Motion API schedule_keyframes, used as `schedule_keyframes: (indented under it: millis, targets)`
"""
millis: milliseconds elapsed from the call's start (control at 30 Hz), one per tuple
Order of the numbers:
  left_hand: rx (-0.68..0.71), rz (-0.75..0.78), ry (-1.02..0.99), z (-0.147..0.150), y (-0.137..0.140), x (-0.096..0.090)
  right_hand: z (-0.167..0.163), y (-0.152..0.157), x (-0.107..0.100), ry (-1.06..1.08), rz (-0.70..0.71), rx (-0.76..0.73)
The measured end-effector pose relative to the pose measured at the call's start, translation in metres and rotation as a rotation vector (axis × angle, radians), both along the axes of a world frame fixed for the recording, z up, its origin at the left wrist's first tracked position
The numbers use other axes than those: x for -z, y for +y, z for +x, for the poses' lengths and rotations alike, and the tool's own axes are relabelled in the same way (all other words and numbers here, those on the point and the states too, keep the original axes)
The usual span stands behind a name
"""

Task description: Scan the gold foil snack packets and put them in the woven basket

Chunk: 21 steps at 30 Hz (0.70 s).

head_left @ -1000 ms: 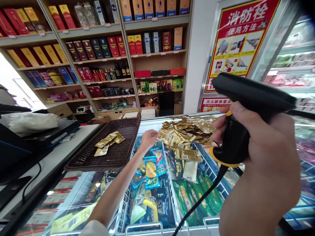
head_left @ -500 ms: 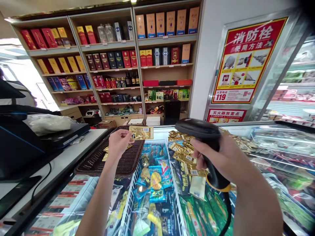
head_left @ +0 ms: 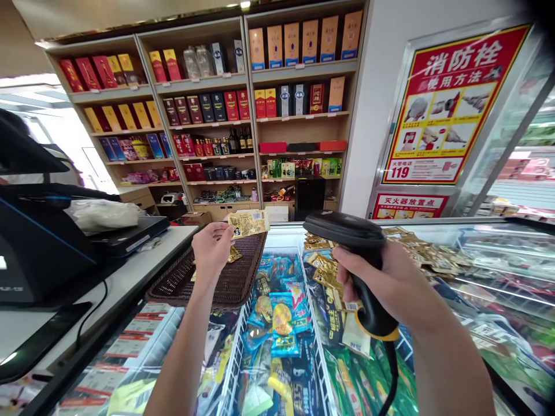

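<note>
My left hand [head_left: 212,245] pinches a small gold packet [head_left: 250,223] by its left end, its barcode toward me. The packet is raised above a brown woven basket [head_left: 221,287], where a few more gold packets [head_left: 235,254] lie. Wrapped round the handle of a black barcode scanner [head_left: 347,228] is my right hand [head_left: 377,271]. The scanner's head points left toward the packet, with a gap between them. Behind and below the scanner, a pile of gold packets [head_left: 323,268] rests on the freezer glass.
Below is a glass-topped freezer with white wire dividers [head_left: 318,358] and bagged ice creams [head_left: 281,320]. More gold packets [head_left: 427,251] lie to the right. A checkout counter with a scale [head_left: 125,234] stands left. Shelves of boxes [head_left: 208,110] line the back wall.
The view has swung slightly left, so the background sits further right. The gold packet in my left hand has tilted, its right end up. Both hands keep their holds.
</note>
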State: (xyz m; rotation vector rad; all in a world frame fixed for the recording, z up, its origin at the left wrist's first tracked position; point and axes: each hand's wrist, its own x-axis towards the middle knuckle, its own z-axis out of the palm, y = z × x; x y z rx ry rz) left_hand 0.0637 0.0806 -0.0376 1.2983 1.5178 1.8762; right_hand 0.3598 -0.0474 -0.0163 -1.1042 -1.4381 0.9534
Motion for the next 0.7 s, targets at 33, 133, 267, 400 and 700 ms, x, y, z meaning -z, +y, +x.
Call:
schedule_keyframes:
  millis: [33,133,267,400,700]
  targets:
    - [-0.001,0.014,-0.003,0.001,-0.002,-0.001,0.0,0.0,0.0,-0.002,-0.001,-0.005]
    - [-0.004,0.038,-0.011,0.003,-0.004,-0.004,0.0,0.0,-0.001,0.015,-0.011,-0.013]
    - [-0.005,0.055,-0.028,0.001,-0.003,-0.004,0.0,-0.001,-0.002,0.031,-0.024,-0.014]
    - [0.02,0.071,-0.017,-0.002,-0.003,-0.004,0.001,0.0,0.0,-0.014,-0.017,-0.032]
    - [0.034,0.058,-0.055,-0.018,0.004,-0.002,0.001,0.0,0.001,-0.001,-0.029,-0.042]
